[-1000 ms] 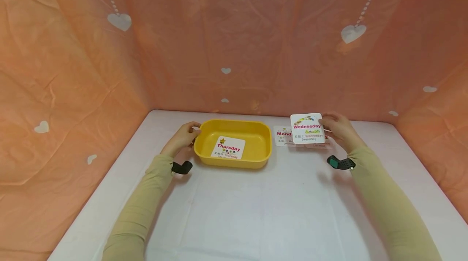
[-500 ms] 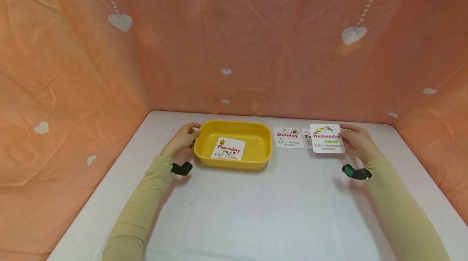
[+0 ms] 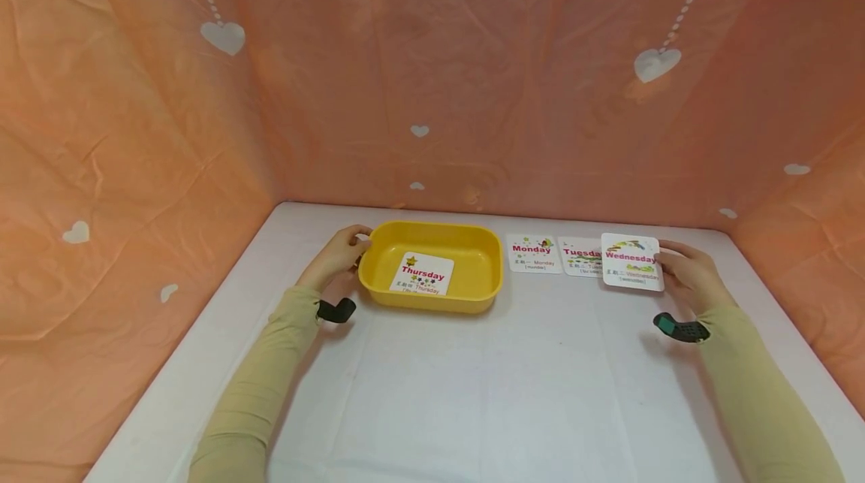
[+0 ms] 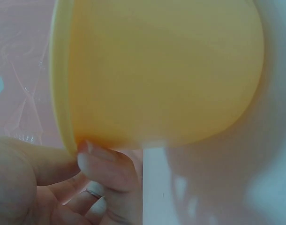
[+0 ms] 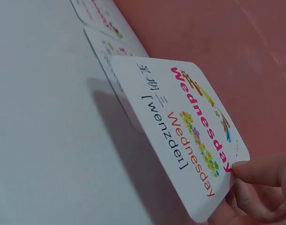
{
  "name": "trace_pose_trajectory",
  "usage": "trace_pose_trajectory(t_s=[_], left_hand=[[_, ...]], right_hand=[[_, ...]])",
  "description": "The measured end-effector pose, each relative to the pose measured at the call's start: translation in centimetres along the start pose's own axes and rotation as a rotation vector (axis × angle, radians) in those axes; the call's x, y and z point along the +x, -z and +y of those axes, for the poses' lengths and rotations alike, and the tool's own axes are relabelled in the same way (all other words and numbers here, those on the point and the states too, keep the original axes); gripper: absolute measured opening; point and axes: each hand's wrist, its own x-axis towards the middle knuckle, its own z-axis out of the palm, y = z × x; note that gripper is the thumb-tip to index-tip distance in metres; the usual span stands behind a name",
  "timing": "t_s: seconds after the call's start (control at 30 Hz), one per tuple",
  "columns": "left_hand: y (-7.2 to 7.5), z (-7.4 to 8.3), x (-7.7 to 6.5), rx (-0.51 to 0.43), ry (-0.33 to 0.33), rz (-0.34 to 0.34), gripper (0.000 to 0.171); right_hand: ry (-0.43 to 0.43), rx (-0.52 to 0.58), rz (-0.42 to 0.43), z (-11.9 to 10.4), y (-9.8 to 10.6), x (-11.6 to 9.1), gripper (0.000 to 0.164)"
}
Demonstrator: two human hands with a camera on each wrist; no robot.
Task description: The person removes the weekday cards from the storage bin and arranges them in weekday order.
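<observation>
My left hand (image 3: 338, 258) pinches the left rim of a yellow plastic tray (image 3: 466, 304); in the left wrist view the thumb and a finger (image 4: 110, 168) meet at its edge. Inside the tray lies a white Thursday card (image 3: 424, 274), tilted against the front wall. My right hand (image 3: 691, 274) holds a Wednesday card (image 3: 631, 264) by its right edge, thumb on the printed face. In the right wrist view the Wednesday card (image 5: 180, 126) is raised off the table, its shadow below. It overlaps the right part of the Tuesday card (image 3: 580, 256).
A Monday card (image 3: 534, 255) lies flat between the tray and the Tuesday card, all along the back of the white table (image 3: 473, 393). Orange cloth with white hearts (image 3: 432, 77) rises behind the table and on both sides.
The right hand has carried the Wednesday card rightward and slightly toward the front, uncovering Monday and most of Tuesday. The left hand and tray stay where they were.
</observation>
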Motion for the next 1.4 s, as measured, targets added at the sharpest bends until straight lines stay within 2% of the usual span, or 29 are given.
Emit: trace_pose_trajectory(t_s=[0.1,0.27,0.47,0.67,0.87,1.07,1.17,1.4], left_hand=[[0.0,0.0,0.0,0.007,0.005,-0.001,0.036],[0.1,0.0,0.0,0.026,0.012,-0.004,0.037],[0.2,-0.1,0.1,0.023,0.009,-0.006,0.036],[0.1,0.0,0.1,0.017,0.015,-0.005,0.035],[-0.1,0.1,0.1,0.009,0.008,-0.002,0.034],[-0.1,0.0,0.0,0.017,0.01,-0.011,0.035],[0.0,-0.1,0.0,0.016,0.01,-0.009,0.035],[0.0,-0.1,0.0,0.027,0.02,-0.004,0.036]], right_hand=[[-0.035,0.086,0.055,0.5,0.3,0.2,0.064],[-0.044,0.25,0.105,1.2,0.7,0.7,0.061],[-0.064,0.275,0.091,1.1,1.5,0.9,0.059],[-0.071,0.234,0.095,0.7,2.0,1.3,0.062],[-0.068,0.219,0.171,0.7,2.1,2.1,0.059],[-0.014,0.16,0.224,1.1,1.6,2.5,0.065],[0.018,0.091,0.231,1.2,1.4,2.6,0.067],[0.059,-0.146,0.256,1.4,0.9,2.7,0.063]])
